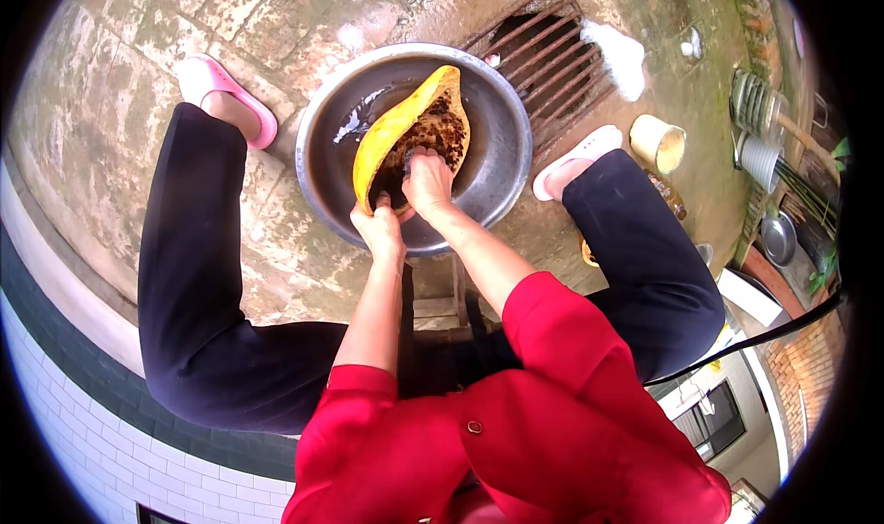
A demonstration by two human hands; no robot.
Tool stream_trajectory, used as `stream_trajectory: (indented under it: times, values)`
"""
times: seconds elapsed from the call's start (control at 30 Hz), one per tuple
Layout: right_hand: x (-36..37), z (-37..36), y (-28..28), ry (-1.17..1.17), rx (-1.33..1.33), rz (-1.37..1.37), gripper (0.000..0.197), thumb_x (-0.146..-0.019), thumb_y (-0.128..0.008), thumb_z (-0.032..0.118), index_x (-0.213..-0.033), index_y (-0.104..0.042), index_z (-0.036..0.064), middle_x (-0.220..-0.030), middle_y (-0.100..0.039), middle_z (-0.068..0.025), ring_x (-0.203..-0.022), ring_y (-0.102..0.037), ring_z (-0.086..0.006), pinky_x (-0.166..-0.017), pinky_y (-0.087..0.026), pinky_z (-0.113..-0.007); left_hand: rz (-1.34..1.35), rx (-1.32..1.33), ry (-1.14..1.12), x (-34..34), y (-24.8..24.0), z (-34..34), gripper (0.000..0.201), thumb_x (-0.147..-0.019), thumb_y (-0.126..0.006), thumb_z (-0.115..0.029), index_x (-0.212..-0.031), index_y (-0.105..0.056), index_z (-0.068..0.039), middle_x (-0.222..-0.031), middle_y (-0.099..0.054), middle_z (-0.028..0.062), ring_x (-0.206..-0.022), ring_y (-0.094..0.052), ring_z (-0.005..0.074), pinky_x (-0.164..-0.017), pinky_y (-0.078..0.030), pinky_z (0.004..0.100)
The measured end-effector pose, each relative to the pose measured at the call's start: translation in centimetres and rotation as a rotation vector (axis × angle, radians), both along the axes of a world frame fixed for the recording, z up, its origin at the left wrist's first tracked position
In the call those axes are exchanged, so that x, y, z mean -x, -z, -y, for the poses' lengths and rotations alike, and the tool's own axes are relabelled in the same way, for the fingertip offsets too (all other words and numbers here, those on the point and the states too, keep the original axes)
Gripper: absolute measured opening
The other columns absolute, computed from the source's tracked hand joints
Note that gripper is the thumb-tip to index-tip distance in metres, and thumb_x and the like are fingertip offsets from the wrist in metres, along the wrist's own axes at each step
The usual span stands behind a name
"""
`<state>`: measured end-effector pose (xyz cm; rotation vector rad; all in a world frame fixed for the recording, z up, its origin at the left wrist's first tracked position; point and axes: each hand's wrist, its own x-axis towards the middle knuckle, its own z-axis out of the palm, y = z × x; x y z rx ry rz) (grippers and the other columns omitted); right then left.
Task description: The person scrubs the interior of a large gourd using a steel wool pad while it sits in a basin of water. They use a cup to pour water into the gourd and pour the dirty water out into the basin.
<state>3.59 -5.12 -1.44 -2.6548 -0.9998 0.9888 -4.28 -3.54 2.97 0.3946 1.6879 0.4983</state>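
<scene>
A long yellow hollow shell (390,135), boat-shaped with pointed ends, stands tilted in a wide metal basin (493,192). Dark brown stains and specks cover its inner face. My left hand (379,228) grips the shell's near end, thumb over the rim. Inside the hollow, my right hand (429,181) presses against the stained wall with its fingers closed. A small dark greyish bit shows at those fingertips; its kind is too small to tell. Shallow water and a white patch of glare or suds lie in the basin.
Beyond the basin, a rusty drain grate (552,73) has white foam (615,59) at its edge. A cream container (657,143) stands by my right foot. Farther right are stacked pots (761,160), sticks and a metal bowl (779,238). My legs flank the basin on wet paving.
</scene>
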Motion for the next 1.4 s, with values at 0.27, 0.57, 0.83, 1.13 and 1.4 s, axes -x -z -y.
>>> stream_trajectory:
  times: [0.27,0.57,0.83,1.13,1.4]
  values:
    - [-6.3,0.5,-0.3,-0.418,-0.089,0.154,0.022,-0.067,-0.063,0.004,-0.089,-0.066,0.0005,-0.098,-0.061,-0.0176,-0.095,-0.057,-0.0336,-0.078,-0.05,-0.041,0.039,0.002,0.206,-1.2,0.3,0.4,0.02,-0.088,-0.049,0.003,-0.107,-0.054,0.008,-0.098,-0.06,0.0154,-0.068,-0.064,0.0246,-0.049,-0.061,0.0328]
    - [-2.2,3.9,0.5,0.168,0.1,-0.209,0.02,-0.066,-0.065,-0.001,-0.086,-0.066,0.001,-0.084,-0.064,-0.0204,-0.082,-0.064,-0.0333,-0.074,-0.051,-0.038,-0.05,0.042,0.312,-0.8,1.0,1.1,0.02,-0.089,-0.05,0.0,-0.107,-0.055,0.006,-0.091,-0.061,0.0135,-0.065,-0.064,0.0235,-0.047,-0.059,0.0328]
    - [-7.6,2.2,-1.1,-0.575,-0.063,0.285,0.016,-0.075,-0.057,0.007,-0.086,-0.064,-0.0027,-0.092,-0.063,-0.0178,-0.093,-0.058,-0.0338,-0.078,-0.049,-0.044,-0.068,0.008,0.344,-1.4,1.2,1.3,0.017,-0.087,-0.055,-0.003,-0.101,-0.058,0.006,-0.084,-0.063,0.0117,-0.063,-0.061,0.0169,-0.047,-0.056,0.0307]
    - [-3.8,5.0,-0.1,0.395,0.187,-0.536,0.02,-0.066,-0.068,0.002,-0.086,-0.067,0.0026,-0.093,-0.067,-0.02,-0.092,-0.064,-0.0327,-0.081,-0.05,-0.039,-0.207,-0.066,0.554,-0.5,1.8,1.1,0.023,-0.086,-0.052,-0.003,-0.107,-0.058,0.007,-0.092,-0.062,0.0131,-0.069,-0.064,0.0205,-0.047,-0.058,0.0313]
    - [-8.8,4.4,-2.0,-0.657,-0.043,0.324,0.017,-0.076,-0.054,0.007,-0.089,-0.059,-0.0022,-0.093,-0.058,-0.0183,-0.092,-0.056,-0.0303,-0.076,-0.049,-0.04,-0.17,-0.049,0.391,-2.1,1.1,1.9,0.019,-0.082,-0.056,-0.006,-0.097,-0.059,0.006,-0.075,-0.064,0.016,-0.058,-0.063,0.0225,-0.049,-0.053,0.036]
